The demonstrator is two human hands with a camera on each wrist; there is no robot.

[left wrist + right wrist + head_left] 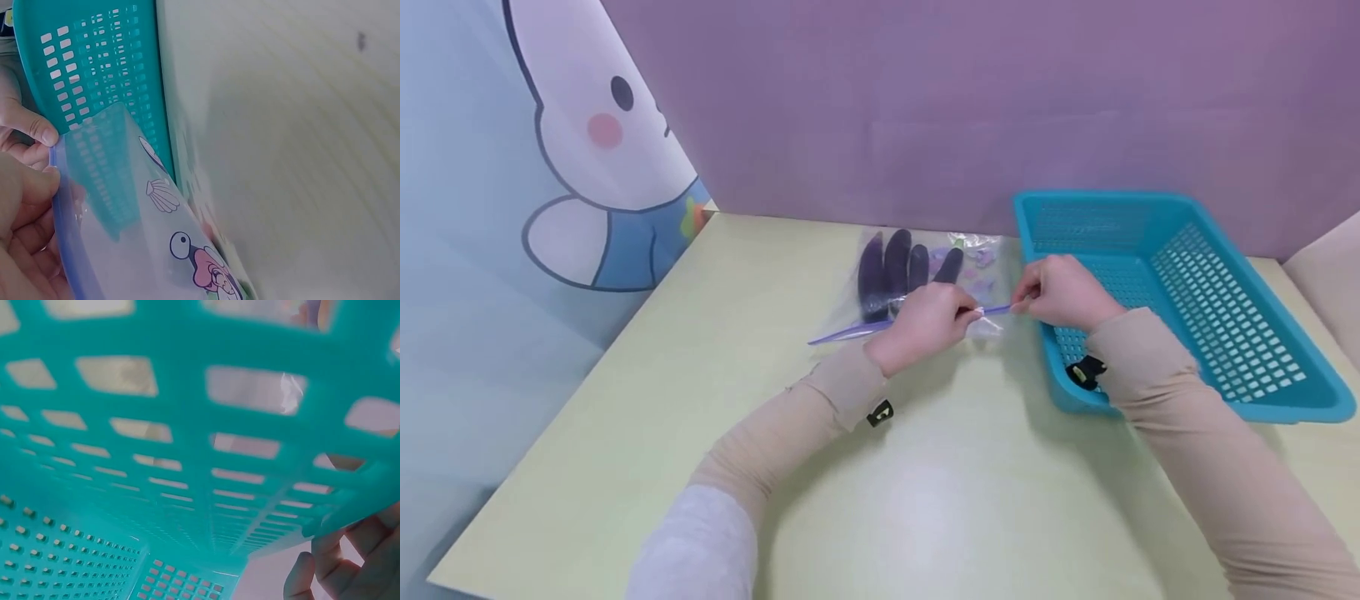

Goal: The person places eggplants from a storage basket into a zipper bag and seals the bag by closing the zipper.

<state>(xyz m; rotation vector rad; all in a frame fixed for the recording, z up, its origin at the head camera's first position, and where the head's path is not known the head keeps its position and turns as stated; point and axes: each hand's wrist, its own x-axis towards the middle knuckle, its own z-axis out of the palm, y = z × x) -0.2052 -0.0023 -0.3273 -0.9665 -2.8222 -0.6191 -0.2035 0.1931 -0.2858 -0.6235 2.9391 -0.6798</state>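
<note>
A clear zip bag [988,287] with a purple seal strip lies on the table, printed with sea-creature cartoons such as a shell in the left wrist view. Several dark purple eggplants [872,279] lie inside it side by side. My left hand [928,321] pinches the seal strip near its middle, partly covering the eggplants. To its right, my right hand [1063,292] pinches the strip's right end, close to the basket rim. In the right wrist view the basket wall hides most of the bag, and only some right-hand fingers [337,569] show at the lower right.
A turquoise perforated basket [1217,292] stands right of the bag, beneath my right forearm. Behind the pale yellow table [880,500] rises a purple panel [925,108]. A blue cartoon-printed cloth [467,250] hangs at the left.
</note>
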